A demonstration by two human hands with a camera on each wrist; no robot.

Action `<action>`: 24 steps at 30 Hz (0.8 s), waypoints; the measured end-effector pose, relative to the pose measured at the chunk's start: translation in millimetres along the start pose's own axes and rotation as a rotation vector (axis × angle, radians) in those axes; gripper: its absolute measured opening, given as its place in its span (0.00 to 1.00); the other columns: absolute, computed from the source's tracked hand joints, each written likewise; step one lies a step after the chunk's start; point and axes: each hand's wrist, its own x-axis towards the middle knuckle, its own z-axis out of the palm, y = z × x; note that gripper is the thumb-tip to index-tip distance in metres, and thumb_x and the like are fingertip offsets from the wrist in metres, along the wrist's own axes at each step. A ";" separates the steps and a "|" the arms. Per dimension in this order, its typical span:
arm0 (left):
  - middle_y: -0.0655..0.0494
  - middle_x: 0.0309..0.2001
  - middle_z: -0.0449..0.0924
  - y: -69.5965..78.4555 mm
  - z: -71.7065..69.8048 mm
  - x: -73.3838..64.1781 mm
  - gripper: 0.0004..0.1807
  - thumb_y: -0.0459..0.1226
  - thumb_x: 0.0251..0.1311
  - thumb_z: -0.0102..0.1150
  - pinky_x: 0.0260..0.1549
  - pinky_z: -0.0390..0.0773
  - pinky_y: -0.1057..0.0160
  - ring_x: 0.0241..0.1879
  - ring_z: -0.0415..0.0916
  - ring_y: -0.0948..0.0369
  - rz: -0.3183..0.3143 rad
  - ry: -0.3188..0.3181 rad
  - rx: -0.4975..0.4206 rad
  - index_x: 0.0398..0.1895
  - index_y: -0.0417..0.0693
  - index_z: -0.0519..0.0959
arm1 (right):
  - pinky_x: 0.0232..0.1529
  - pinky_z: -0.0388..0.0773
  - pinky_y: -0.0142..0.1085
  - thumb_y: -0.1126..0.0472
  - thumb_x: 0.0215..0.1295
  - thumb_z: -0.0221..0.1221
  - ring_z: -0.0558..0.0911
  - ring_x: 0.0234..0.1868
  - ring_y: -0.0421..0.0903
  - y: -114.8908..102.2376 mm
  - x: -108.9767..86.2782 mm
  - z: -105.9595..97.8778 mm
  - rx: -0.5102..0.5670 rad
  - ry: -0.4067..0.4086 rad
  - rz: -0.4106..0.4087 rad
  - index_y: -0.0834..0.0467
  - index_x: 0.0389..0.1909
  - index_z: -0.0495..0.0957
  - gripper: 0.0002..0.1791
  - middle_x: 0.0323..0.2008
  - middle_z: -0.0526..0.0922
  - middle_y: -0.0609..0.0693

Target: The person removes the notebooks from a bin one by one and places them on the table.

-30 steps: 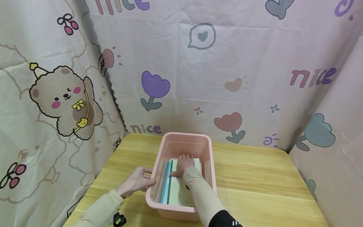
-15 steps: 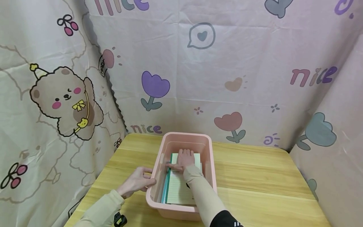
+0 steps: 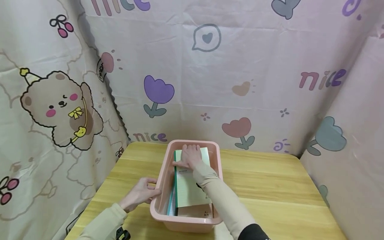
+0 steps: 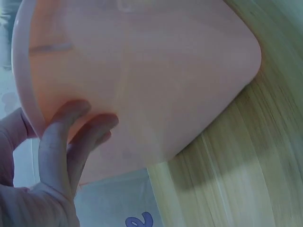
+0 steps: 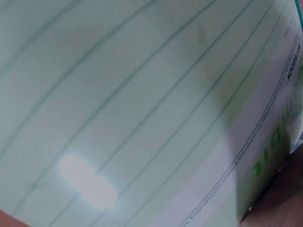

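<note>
A pink plastic bin [image 3: 180, 218] stands on the table. My left hand [image 3: 139, 194] holds its left rim, thumb on one side and fingers on the outer wall in the left wrist view. Inside, my right hand [image 3: 191, 156] grips a pale green lined notebook [image 3: 192, 191], fingers over its far edge and thumb along its dark green spine. This notebook slants, far end raised. Below its near end shows a brown-covered notebook [image 3: 193, 211]. Blue and white edges of other books [image 3: 171, 202] show at the left. The right wrist view is filled by the green notebook's lined cover [image 5: 132, 104].
The wooden table [image 3: 264, 186] extends on both sides of the bin. A printed cloth [image 3: 264, 60] hangs behind it and along both sides. The bin's far wall rises close behind my right hand.
My right hand has lifted the green notebook and shifted it toward the bin's far end, uncovering the brown one. My left hand stays on the rim. The head view has turned slightly right.
</note>
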 end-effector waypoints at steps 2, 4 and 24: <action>0.28 0.46 0.85 -0.1 -1.1 -0.3 0.31 0.29 0.61 0.55 0.33 0.91 0.53 0.40 0.88 0.44 -0.003 0.017 0.003 0.64 0.16 0.61 | 0.52 0.75 0.42 0.21 0.53 0.55 0.80 0.47 0.51 -1.5 0.0 -26.0 -0.002 0.018 -0.031 0.57 0.48 0.74 0.44 0.44 0.83 0.54; 0.29 0.45 0.85 -0.5 -1.8 -1.1 0.31 0.29 0.61 0.53 0.32 0.91 0.54 0.39 0.88 0.46 0.000 0.029 0.004 0.64 0.16 0.62 | 0.50 0.75 0.41 0.21 0.54 0.54 0.79 0.45 0.50 -1.2 0.0 -52.3 0.014 0.042 -0.058 0.57 0.46 0.73 0.41 0.42 0.83 0.53; 0.39 0.39 0.88 -4.2 -3.0 -4.6 0.29 0.28 0.60 0.53 0.29 0.90 0.55 0.33 0.88 0.53 0.038 0.010 0.001 0.62 0.16 0.65 | 0.45 0.69 0.51 0.31 0.53 0.61 0.78 0.42 0.60 212.4 -46.8 -63.6 0.031 0.158 0.076 0.64 0.40 0.70 0.37 0.34 0.78 0.60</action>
